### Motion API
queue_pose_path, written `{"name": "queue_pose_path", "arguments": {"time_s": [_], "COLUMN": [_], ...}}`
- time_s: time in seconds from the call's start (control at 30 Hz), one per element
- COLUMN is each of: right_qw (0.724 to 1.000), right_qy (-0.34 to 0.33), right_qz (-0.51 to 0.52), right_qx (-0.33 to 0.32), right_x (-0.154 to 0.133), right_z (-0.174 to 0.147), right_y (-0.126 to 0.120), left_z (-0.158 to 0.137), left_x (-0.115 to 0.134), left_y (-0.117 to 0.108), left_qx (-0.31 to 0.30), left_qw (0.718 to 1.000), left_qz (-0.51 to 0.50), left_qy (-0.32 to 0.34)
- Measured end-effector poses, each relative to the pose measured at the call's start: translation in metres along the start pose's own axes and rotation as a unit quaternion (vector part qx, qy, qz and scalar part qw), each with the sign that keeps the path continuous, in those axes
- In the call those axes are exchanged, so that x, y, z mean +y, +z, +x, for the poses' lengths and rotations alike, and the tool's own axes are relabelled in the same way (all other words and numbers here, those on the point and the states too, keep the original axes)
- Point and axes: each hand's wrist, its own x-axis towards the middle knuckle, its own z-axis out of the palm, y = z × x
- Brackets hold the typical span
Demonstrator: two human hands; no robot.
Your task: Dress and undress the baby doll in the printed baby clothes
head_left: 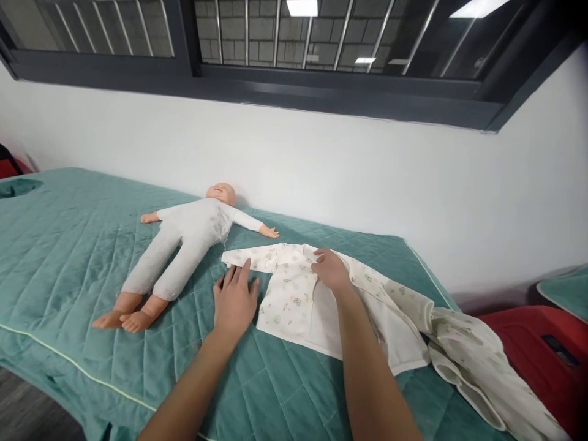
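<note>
A white baby shirt (294,300) with a small print is spread on the bed, one front panel folded open. My left hand (235,300) lies palm down by the cuff of its left-hand sleeve, fingers apart, the fingertips at the sleeve's lower edge. At the neckline, my right hand (331,269) has its fingers and thumb closed on the shirt's front edge. A baby doll (193,226) with a white cloth body lies on its back to the left, arms spread, its head near the wall. Its feet point toward the front edge of the bed.
A green quilted cover (82,257) spreads over the bed. More printed baby clothing (482,361) is bunched at the right, partly hanging over the edge. Beyond it stands a red plastic chair (537,343). Behind the bed rises a white wall (321,165) below a dark-framed window (294,92).
</note>
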Motion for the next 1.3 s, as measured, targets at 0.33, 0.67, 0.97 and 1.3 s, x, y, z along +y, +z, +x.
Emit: {"name": "queue_pose_path", "arguments": {"time_s": [0.33,0.67,0.97,1.3], "right_qw": [0.998,0.988,0.987,0.999], "right_qy": [-0.049,-0.056,-0.081,-0.023], "right_qz": [0.046,0.144,0.136,-0.01], "right_qx": [-0.013,-0.02,0.02,0.046], "right_x": [-0.001,-0.009,-0.005,-0.009], "right_z": [0.008,0.013,0.018,0.007], "right_y": [0.019,0.033,0.033,0.026], "left_z": [0.054,0.057,0.061,0.052], "left_x": [-0.016,-0.019,-0.031,-0.021], "left_y": [0.006,0.006,0.016,0.014], "left_qx": [-0.019,0.099,0.124,0.187], "left_qw": [0.982,0.962,0.965,0.979], "left_qz": [-0.17,-0.245,-0.208,-0.062], "left_qy": [-0.083,-0.065,-0.099,-0.052]}}
